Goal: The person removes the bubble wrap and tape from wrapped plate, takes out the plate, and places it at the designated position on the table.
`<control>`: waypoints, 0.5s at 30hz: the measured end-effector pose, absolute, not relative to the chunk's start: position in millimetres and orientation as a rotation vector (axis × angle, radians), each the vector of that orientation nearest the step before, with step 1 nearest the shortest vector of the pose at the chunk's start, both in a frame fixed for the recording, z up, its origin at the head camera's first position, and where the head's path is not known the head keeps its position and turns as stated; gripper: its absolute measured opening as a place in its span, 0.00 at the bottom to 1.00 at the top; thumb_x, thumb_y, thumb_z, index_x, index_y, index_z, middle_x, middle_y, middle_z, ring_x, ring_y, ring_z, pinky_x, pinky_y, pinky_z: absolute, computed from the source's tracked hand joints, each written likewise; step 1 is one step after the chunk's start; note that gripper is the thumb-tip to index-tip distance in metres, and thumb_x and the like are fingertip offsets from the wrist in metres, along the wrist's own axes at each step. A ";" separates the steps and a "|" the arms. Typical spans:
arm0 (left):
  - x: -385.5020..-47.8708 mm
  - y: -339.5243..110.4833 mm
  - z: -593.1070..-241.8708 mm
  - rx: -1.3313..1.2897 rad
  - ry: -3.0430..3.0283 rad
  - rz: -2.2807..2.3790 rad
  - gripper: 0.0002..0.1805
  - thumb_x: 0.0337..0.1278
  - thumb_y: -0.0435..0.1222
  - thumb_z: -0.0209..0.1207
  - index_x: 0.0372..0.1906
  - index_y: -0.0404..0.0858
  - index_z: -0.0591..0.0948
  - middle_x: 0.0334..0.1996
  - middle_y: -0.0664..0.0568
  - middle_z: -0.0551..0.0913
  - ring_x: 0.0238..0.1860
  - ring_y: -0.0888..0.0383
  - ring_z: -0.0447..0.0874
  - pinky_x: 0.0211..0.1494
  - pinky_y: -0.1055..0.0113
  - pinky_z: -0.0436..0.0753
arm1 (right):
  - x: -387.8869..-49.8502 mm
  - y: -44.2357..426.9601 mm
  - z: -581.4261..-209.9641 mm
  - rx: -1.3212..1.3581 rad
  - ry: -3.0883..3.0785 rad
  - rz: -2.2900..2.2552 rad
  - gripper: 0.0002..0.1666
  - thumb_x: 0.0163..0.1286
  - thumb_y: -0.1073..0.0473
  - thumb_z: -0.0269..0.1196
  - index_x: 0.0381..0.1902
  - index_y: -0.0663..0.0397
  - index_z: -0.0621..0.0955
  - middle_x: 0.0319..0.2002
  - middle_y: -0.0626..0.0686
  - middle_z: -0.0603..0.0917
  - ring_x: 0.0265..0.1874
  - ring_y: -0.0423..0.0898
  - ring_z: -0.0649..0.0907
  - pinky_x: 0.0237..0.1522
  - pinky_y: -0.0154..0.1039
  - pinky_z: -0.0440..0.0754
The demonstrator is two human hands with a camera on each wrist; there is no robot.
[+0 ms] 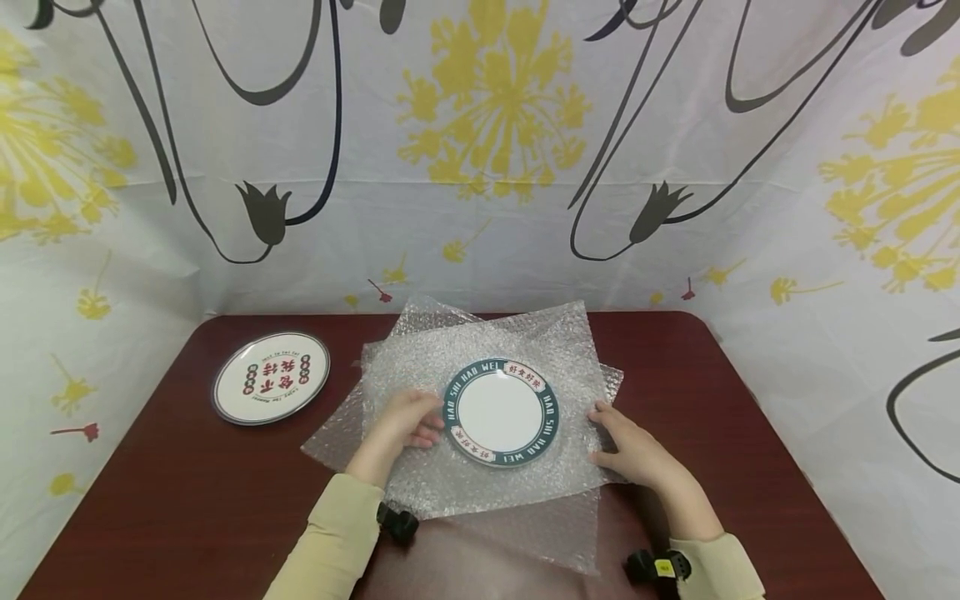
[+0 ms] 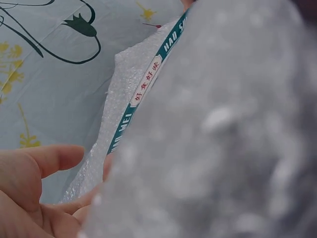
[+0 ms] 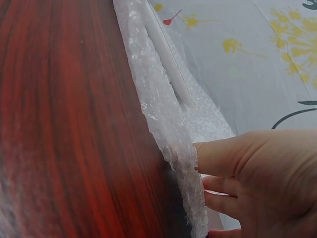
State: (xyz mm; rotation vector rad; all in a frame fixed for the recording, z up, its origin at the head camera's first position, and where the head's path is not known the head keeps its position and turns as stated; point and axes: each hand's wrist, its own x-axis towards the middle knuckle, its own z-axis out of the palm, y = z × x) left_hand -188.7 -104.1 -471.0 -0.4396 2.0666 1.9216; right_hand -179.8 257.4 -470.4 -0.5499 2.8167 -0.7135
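Observation:
A round plate with a white middle and a teal lettered rim lies face up on a sheet of bubble wrap, in the middle of the table. Beside the plate's left rim is my left hand, its thumb held apart from the fingers. In the left wrist view, blurred bubble wrap hides part of that hand. My right hand touches the wrap's right edge with thumb and fingers spread. The right wrist view shows this hand's thumb against the wrap edge.
Another plate, white with red characters and a dark rim, lies at the table's back left. More bubble wrap sticks out beneath the top sheet. The dark red-brown table meets a patterned cloth backdrop behind it.

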 end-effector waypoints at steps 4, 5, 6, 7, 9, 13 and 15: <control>-188.3 -103.0 -473.3 -0.405 2.075 1.874 0.23 0.60 0.35 0.58 0.55 0.24 0.73 0.26 0.40 0.82 0.17 0.56 0.80 0.21 0.65 0.82 | -179.6 259.1 -472.4 -0.559 2.816 -0.726 0.38 0.59 0.60 0.69 0.64 0.69 0.69 0.69 0.70 0.59 0.67 0.66 0.60 0.63 0.62 0.61; -188.0 -102.7 -473.5 -0.388 2.088 1.855 0.23 0.60 0.36 0.58 0.56 0.24 0.73 0.27 0.40 0.82 0.17 0.55 0.81 0.21 0.65 0.83 | -179.6 259.5 -473.2 -0.560 2.816 -0.728 0.38 0.59 0.60 0.69 0.64 0.69 0.69 0.69 0.70 0.59 0.67 0.66 0.60 0.63 0.62 0.61; -187.8 -102.5 -473.7 -0.370 2.100 1.835 0.24 0.60 0.35 0.58 0.56 0.23 0.73 0.27 0.40 0.82 0.18 0.54 0.81 0.22 0.64 0.83 | -179.5 259.8 -473.7 -0.559 2.815 -0.729 0.38 0.59 0.59 0.69 0.64 0.69 0.69 0.69 0.70 0.59 0.67 0.66 0.60 0.63 0.62 0.61; -187.7 -102.3 -473.9 -0.349 2.110 1.814 0.24 0.60 0.35 0.58 0.57 0.23 0.73 0.27 0.40 0.83 0.18 0.53 0.82 0.23 0.63 0.83 | -179.4 260.1 -474.2 -0.557 2.815 -0.732 0.38 0.59 0.59 0.69 0.64 0.69 0.69 0.69 0.70 0.59 0.67 0.66 0.60 0.63 0.62 0.61; -187.5 -101.8 -474.1 -0.295 2.131 1.765 0.25 0.60 0.35 0.58 0.58 0.23 0.72 0.26 0.40 0.83 0.20 0.51 0.83 0.23 0.62 0.84 | -179.0 260.4 -475.0 -0.553 2.815 -0.735 0.37 0.59 0.59 0.69 0.64 0.69 0.69 0.69 0.69 0.59 0.67 0.66 0.60 0.63 0.62 0.61; -187.5 -100.6 -473.2 -0.203 2.112 1.709 0.27 0.61 0.34 0.57 0.62 0.23 0.68 0.24 0.40 0.83 0.21 0.48 0.85 0.23 0.62 0.84 | -178.1 260.5 -474.8 -0.543 2.812 -0.737 0.37 0.59 0.60 0.69 0.64 0.68 0.70 0.69 0.69 0.59 0.67 0.66 0.60 0.62 0.63 0.62; -187.3 -100.3 -472.7 -0.173 2.089 1.697 0.29 0.61 0.34 0.56 0.64 0.23 0.65 0.24 0.40 0.84 0.22 0.48 0.85 0.23 0.62 0.84 | -177.8 260.4 -474.2 -0.538 2.810 -0.742 0.37 0.59 0.60 0.69 0.64 0.68 0.70 0.69 0.69 0.59 0.67 0.66 0.60 0.62 0.63 0.62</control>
